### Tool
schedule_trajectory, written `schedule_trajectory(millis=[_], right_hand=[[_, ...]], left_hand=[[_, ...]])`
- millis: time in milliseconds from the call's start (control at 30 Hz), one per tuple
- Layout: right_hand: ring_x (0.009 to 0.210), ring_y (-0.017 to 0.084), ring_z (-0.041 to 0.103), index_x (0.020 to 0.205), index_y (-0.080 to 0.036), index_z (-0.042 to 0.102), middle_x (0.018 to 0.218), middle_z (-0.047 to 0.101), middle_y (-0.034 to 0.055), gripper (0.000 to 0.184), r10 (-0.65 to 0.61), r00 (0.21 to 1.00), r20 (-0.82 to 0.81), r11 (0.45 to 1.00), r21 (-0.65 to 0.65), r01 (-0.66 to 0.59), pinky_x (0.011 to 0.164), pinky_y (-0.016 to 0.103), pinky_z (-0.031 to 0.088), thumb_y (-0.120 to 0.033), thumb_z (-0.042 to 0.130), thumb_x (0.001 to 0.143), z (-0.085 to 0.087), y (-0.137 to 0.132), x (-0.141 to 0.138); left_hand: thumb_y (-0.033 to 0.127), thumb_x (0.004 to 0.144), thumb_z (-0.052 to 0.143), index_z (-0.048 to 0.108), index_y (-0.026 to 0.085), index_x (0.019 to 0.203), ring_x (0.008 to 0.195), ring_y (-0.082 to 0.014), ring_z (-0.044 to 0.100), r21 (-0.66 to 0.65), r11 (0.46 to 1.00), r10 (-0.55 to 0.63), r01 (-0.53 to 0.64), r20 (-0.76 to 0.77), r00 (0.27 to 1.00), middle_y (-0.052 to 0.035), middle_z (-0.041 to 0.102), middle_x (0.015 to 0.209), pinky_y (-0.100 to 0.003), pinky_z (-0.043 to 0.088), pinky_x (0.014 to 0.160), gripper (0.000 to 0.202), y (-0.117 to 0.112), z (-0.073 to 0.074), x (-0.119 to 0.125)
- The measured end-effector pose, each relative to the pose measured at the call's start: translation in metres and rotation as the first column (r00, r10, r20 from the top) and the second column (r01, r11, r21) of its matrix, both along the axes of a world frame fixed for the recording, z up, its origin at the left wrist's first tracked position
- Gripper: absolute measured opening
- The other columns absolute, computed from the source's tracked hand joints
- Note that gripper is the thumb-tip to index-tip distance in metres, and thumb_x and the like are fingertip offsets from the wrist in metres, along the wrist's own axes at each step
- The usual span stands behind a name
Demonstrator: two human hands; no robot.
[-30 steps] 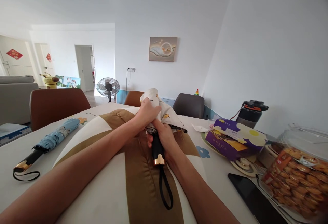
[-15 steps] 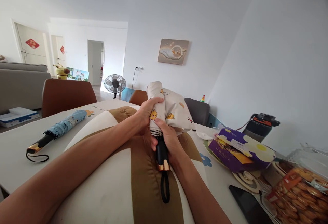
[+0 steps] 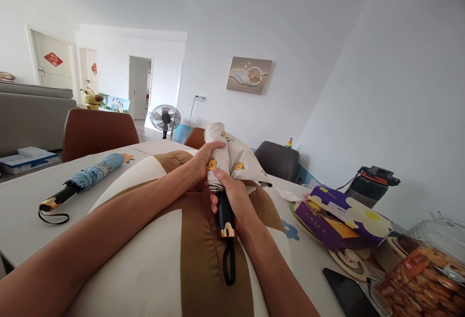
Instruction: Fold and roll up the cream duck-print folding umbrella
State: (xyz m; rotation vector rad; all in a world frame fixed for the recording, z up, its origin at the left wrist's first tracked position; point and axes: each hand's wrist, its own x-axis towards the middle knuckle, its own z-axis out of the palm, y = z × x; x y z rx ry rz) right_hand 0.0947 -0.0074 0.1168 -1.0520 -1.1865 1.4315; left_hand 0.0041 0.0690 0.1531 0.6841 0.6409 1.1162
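Observation:
A folded cream umbrella [image 3: 217,135] with yellow duck prints stands tilted in both my hands, its black handle with a gold-coloured end and a wrist strap pointing toward me. My left hand [image 3: 206,162] is closed around the rolled canopy, thumb across the front. Lower down, my right hand [image 3: 234,196] grips the canopy's base and the top of the handle. One loose flap of fabric sticks out to the right. Beneath my arms lies a white and brown cushion [image 3: 199,254]. On the left, a furled blue umbrella [image 3: 95,173] rests on the table.
The white table [image 3: 22,220] carries a purple box [image 3: 327,225] on a plate, a dark bottle [image 3: 370,187], a tub of brown snacks [image 3: 425,278] and a black phone [image 3: 348,290] on the right. Chairs [image 3: 100,130] stand along its far side, with a fan [image 3: 165,117] beyond.
Both hands and the cream umbrella have shifted slightly left and lower in view. The loose flap on the right looks smaller and droops more. The camera view has turned a little.

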Motion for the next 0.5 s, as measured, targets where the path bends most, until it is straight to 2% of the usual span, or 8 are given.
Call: schedule_trajectory(millis=[100, 200, 333, 400, 500], right_hand=[[0.026, 0.011, 0.043, 0.071, -0.015, 0.051, 0.036, 0.049, -0.0020, 0.029, -0.041, 0.995, 0.090, 0.999, 0.005, 0.041, 0.027, 0.019, 0.036, -0.042, 0.056, 0.082, 0.000, -0.002, -0.004], [0.026, 0.011, 0.042, 0.078, -0.016, 0.050, 0.035, 0.048, -0.0031, 0.025, -0.010, 0.982, 0.190, 1.000, -0.027, 0.016, 0.026, 0.020, 0.037, -0.040, 0.058, 0.081, 0.001, -0.003, -0.009], [0.028, 0.013, 0.044, 0.084, -0.016, 0.050, 0.035, 0.049, -0.0021, 0.028, 0.013, 0.952, 0.307, 0.999, -0.046, 0.001, 0.027, 0.022, 0.040, -0.041, 0.059, 0.081, 0.001, -0.002, -0.012], [0.028, 0.013, 0.044, 0.086, -0.016, 0.050, 0.036, 0.050, -0.0016, 0.029, 0.015, 0.939, 0.344, 0.999, -0.038, -0.002, 0.027, 0.022, 0.040, -0.042, 0.060, 0.080, 0.000, -0.001, -0.013], [0.026, 0.013, 0.043, 0.085, -0.016, 0.050, 0.035, 0.050, -0.0015, 0.030, 0.022, 0.931, 0.365, 0.999, -0.035, -0.010, 0.026, 0.021, 0.037, -0.043, 0.061, 0.080, 0.000, -0.001, -0.014]], left_hand=[[0.026, 0.061, 0.074, 0.062, 0.014, 0.081, 0.058, -0.0212, 0.063, 0.006, 0.996, 0.085, -0.085, -0.071, 0.994, -0.0074, 0.064, 0.064, -0.035, 0.056, 0.058, 0.027, 0.018, -0.004, -0.009], [0.022, 0.055, 0.081, 0.062, 0.013, 0.083, 0.058, -0.0219, 0.062, 0.036, 0.976, 0.220, -0.217, -0.174, 0.960, -0.0090, 0.066, 0.066, -0.035, 0.054, 0.056, 0.035, 0.030, -0.004, -0.021], [0.024, 0.049, 0.085, 0.062, 0.013, 0.081, 0.063, -0.0240, 0.064, 0.150, 0.939, 0.341, -0.309, -0.307, 0.889, -0.0120, 0.067, 0.073, -0.037, 0.054, 0.056, 0.041, 0.038, -0.004, -0.034], [0.027, 0.048, 0.085, 0.062, 0.014, 0.081, 0.064, -0.0237, 0.064, 0.184, 0.920, 0.389, -0.346, -0.335, 0.858, -0.0120, 0.068, 0.076, -0.037, 0.055, 0.057, 0.042, 0.043, -0.005, -0.037], [0.023, 0.050, 0.082, 0.061, 0.014, 0.079, 0.062, -0.0234, 0.063, 0.148, 0.909, 0.418, -0.390, -0.319, 0.851, -0.0107, 0.066, 0.073, -0.037, 0.054, 0.055, 0.037, 0.054, -0.010, -0.041]])
